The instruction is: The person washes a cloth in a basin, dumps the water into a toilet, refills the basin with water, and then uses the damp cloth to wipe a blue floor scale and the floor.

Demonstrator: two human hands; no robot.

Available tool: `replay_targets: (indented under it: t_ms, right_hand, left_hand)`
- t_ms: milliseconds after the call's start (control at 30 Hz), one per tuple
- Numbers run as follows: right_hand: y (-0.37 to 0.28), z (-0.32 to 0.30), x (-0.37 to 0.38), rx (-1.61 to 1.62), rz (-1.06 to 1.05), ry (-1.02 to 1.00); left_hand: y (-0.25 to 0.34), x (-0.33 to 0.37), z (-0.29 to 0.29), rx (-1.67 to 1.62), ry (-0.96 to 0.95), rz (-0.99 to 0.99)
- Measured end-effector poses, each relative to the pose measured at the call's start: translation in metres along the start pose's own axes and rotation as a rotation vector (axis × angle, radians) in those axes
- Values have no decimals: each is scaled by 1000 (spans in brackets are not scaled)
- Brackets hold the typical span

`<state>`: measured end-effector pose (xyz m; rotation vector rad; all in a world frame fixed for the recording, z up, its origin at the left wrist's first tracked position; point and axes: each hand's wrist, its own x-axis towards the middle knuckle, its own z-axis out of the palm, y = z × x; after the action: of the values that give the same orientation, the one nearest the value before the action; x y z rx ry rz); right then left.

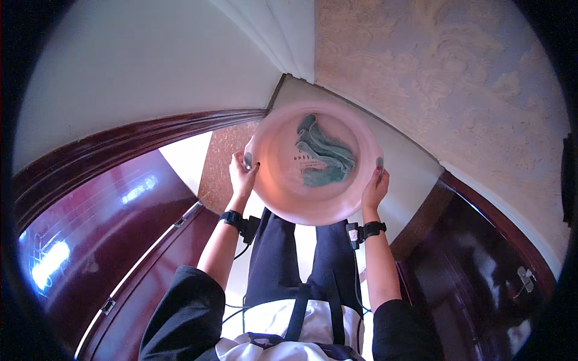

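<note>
A round pink basin [280, 189] is held out in front of me, above the floor and over my legs. In its bottom lies a crumpled green cloth [328, 150], which looks wet, perhaps in a little water. My left hand [243, 174] grips the basin's left rim at a handle hole, its thumb over the edge. On the opposite side my right hand [376, 185] is closed on the right rim at the other handle hole. The fingers beneath the rim are partly hidden on both sides.
Dark red glossy doors stand at the left [114, 204] and the right [475, 259]. A white wall [150, 60] and a patterned wall [445, 72] meet ahead at a corner. Black straps with small boxes and cables sit on both wrists.
</note>
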<state>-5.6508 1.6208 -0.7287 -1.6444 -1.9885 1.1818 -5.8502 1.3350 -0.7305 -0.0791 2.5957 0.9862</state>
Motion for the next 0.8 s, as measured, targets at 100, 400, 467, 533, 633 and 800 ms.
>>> replay_targets:
  t_ms: [100,400,467,533,633,800]
  right_hand:
    - [0,-4,-16,-33,-38,36]
    - [-25,26,-69,-420,-438,-300]
    - [-27,49,-66,-561,-487,-171]
    - [-24,60,-62,-700,-531,-39]
    - [-25,79,-57,-858,-306,-256]
    - [-54,54,-44,-393,-366,-633]
  left_hand:
    - [-1,-12,-9,142,15,125]
    - [58,-51,-28,63,100,310]
    - [71,-61,-7,-137,1,235]
    - [76,-73,16,-34,-146,20]
    - [39,-76,56,-563,-340,-475]
    - [53,-73,71,-773,-609,-849]
